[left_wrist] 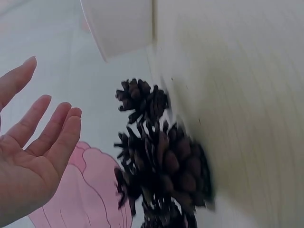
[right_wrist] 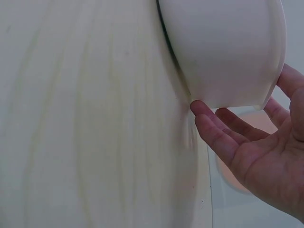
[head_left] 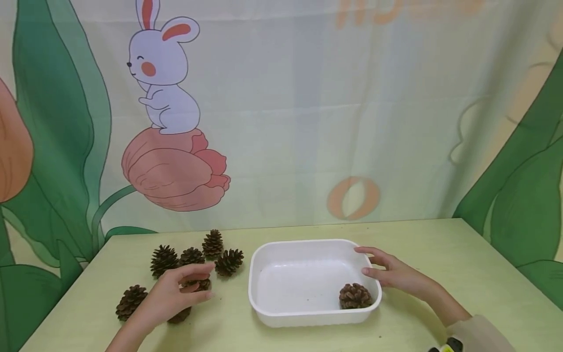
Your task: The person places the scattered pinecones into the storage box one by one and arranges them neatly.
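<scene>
My left hand [head_left: 173,293] hovers over a loose group of brown pine cones, fingers apart from the thumb, nothing between them. Partly hidden by that hand are a pine cone [head_left: 179,316] below it and another behind the fingers. In the left wrist view, the hand [left_wrist: 35,156] stands beside a dark pine cone [left_wrist: 173,161] without touching it. My right hand [head_left: 398,276] holds the right end of a white plastic basin [head_left: 314,320], thumb and a finger over the rim. From the right wrist view, other fingers [right_wrist: 216,135] lie along its outer wall. One pine cone [head_left: 355,296] sits inside the basin, front right.
More pine cones stand left of the basin: one upright at the back [head_left: 213,244], one near the basin [head_left: 229,262], one farther left [head_left: 164,260] and one at front left [head_left: 131,302]. A printed curtain [head_left: 281,122] hangs behind the pale table [head_left: 422,322].
</scene>
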Available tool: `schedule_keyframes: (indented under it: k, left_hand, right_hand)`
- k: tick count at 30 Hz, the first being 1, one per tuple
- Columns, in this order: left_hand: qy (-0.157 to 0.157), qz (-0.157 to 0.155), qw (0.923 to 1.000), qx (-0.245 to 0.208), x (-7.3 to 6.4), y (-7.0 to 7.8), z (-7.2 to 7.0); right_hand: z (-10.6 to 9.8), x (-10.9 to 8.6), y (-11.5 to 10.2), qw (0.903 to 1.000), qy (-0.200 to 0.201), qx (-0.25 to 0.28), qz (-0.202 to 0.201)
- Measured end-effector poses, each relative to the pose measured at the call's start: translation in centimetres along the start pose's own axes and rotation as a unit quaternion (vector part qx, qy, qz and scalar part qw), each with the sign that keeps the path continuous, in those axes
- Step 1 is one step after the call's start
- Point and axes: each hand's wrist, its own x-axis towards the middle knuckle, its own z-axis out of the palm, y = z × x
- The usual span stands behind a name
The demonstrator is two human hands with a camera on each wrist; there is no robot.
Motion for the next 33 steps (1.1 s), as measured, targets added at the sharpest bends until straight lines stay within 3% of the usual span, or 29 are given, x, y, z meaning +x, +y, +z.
schedule_keyframes:
  k: [11,20,27,33]
  left_hand:
    - [-0.001,-0.041,0.999,0.018,-1.4,-1.5,-2.5]
    - [0.012,-0.055,0.9958,0.072,-1.9,-2.5,-3.0]
    - [-0.015,-0.083,0.9912,0.102,-1.9,-3.7,-3.5]
    - [-0.021,-0.094,0.9857,0.138,-1.7,-4.5,-3.8]
  right_hand:
    - [0.1,0.1,0.0,1.0,0.0,-0.002,-0.001]
    - [0.0,0.1,0.1,1.0,0.002,-0.003,-0.002]
    - [0.1,0.1,0.2,1.0,0.004,-0.009,-0.002]
    - [0.1,0.0,0.2,0.9999,0.007,-0.011,0.004]
